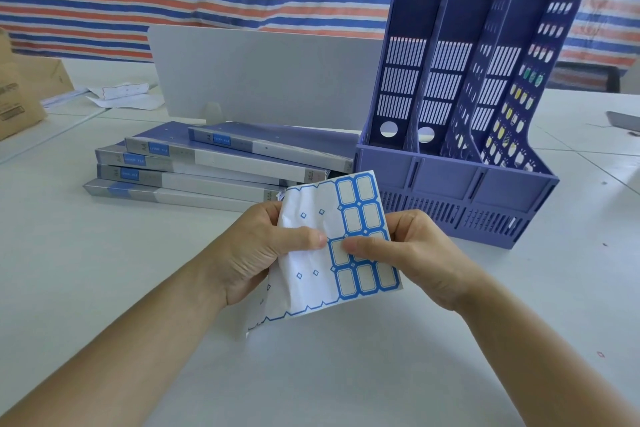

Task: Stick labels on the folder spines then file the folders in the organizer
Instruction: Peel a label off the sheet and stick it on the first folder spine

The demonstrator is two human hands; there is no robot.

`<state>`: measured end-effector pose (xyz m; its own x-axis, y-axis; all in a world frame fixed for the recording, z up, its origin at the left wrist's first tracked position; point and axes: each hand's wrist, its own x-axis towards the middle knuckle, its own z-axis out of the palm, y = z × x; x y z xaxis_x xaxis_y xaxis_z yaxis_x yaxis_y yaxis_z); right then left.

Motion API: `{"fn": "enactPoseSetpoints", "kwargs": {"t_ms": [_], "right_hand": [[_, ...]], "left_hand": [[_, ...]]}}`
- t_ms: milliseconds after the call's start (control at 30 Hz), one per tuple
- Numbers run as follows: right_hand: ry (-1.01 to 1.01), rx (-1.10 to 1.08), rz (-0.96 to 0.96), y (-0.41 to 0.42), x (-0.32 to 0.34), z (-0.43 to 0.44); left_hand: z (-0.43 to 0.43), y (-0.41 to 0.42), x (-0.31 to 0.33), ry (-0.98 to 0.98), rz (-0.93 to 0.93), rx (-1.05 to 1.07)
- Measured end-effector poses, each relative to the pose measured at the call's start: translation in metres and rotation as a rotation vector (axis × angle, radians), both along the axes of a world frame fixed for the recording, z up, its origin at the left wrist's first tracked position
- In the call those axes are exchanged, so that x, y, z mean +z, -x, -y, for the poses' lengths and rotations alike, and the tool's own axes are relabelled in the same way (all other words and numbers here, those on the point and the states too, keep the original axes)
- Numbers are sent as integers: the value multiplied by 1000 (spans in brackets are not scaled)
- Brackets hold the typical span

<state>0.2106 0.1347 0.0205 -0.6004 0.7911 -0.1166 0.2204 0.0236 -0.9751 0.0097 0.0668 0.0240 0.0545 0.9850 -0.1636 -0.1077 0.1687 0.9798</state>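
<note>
- Head view: the fingers [304, 237] of the left hand [256, 253] pinch the label sheet [311, 288], with the thumb on its front and the other fingers curled behind it.
- The right hand [419, 253] pinches the same sheet from the other side, and its thumb tip lies on one blue-framed label in the middle rows.
- The sheet is held above the table [311, 374], just in front of the person. About half of it is bare backing, and the remaining labels sit on its right part.
- The folders [194, 177] lie flat in a loose stack on the table behind the sheet, spines toward the person. I cannot tell if the blue patches on the spines are stuck labels or print.
- The organizer [450, 180] stands upright just beside the stack, to the right, and no folder is in its compartments.
- I judge that the step in hand is peeling one label.
- The next move needs a nail under the label's edge and a slow lift without tearing. After that, the label must be pressed straight on a spine.
</note>
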Motion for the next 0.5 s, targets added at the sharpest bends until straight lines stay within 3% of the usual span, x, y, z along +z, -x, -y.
{"fn": "enactPoseSetpoints", "kwargs": {"t_ms": [500], "right_hand": [[-230,95,-46,8,-11,8]], "left_hand": [[-2,2,-3,105,141,-22]]}}
